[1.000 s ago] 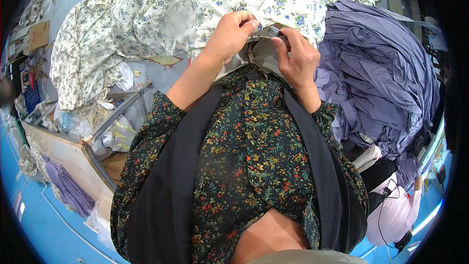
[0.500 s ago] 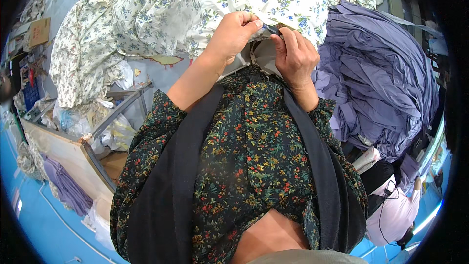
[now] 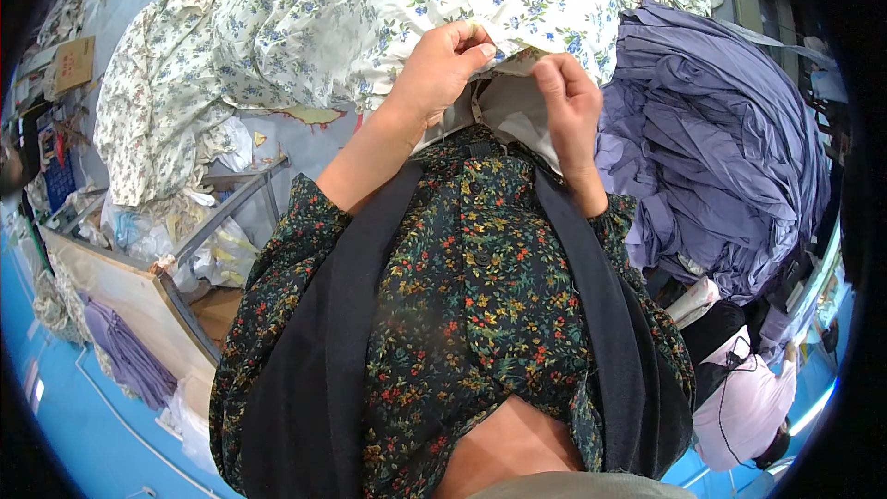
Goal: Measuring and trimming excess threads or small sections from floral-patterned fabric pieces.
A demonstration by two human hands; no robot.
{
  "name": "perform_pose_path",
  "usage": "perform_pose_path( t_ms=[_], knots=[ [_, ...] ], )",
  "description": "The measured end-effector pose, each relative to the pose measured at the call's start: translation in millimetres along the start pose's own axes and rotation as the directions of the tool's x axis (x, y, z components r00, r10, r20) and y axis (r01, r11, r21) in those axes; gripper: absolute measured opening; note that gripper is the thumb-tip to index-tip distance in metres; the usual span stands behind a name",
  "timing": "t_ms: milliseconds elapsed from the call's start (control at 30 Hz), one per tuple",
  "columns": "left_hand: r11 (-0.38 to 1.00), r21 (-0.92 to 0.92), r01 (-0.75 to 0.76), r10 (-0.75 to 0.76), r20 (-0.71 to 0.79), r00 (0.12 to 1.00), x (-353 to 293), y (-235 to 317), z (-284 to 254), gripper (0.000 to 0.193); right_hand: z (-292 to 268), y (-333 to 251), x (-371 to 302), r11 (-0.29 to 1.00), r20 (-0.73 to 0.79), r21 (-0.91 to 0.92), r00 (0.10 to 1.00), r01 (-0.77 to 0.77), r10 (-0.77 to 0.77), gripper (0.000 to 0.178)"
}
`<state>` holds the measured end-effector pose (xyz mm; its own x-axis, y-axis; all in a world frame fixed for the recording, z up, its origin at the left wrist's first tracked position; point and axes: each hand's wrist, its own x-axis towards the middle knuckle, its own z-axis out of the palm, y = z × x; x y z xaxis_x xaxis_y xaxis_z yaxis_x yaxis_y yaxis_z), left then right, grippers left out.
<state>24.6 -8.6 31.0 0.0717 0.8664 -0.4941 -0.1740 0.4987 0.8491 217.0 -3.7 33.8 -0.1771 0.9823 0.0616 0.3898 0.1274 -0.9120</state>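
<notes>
Black shirt (image 3: 471, 323) in a small red, yellow and green floral print, dark round buttons (image 3: 481, 259) down its front; plain black open vest (image 3: 346, 342) over it, at seven and five o'clock.

Lighting is bright; edges bow into black.

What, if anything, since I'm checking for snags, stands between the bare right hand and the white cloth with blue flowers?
Nothing visible. The right hand is close to the cloth; contact is unclear. The left hand pinches it farther left.
</notes>
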Motion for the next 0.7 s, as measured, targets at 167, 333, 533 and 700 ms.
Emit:
perform_pose_path(
  t_ms=[167,333,533,700],
  knots=[
    [0.632,0.609,-0.479,0.552,0.08,0.83,-12.7,7.8,7.2,0.009,-13.2,-11.9,9.5,0.466,0.382,0.651,0.789,-0.599,0.48,0.032],
    [0.539,0.531,-0.655,0.488,0.436,0.756,-50.8,31.4,18.9,0.012,-20.9,-10.7,11.1,0.351,0.556,0.6,0.691,-0.718,0.463,0.015],
    [0.841,0.377,-0.387,0.269,0.329,0.905,-12.2,14.1,13.3,0.033,-24.5,-18.2,2.2,0.421,0.589,0.512,0.663,-0.749,0.463,0.022],
    [0.82,0.433,-0.374,0.242,0.33,0.912,-6.9,14.4,18.6,0.039,-16.4,-33.8,2.2,0.388,0.501,0.622,0.726,-0.68,0.471,0.028]
  ],
)
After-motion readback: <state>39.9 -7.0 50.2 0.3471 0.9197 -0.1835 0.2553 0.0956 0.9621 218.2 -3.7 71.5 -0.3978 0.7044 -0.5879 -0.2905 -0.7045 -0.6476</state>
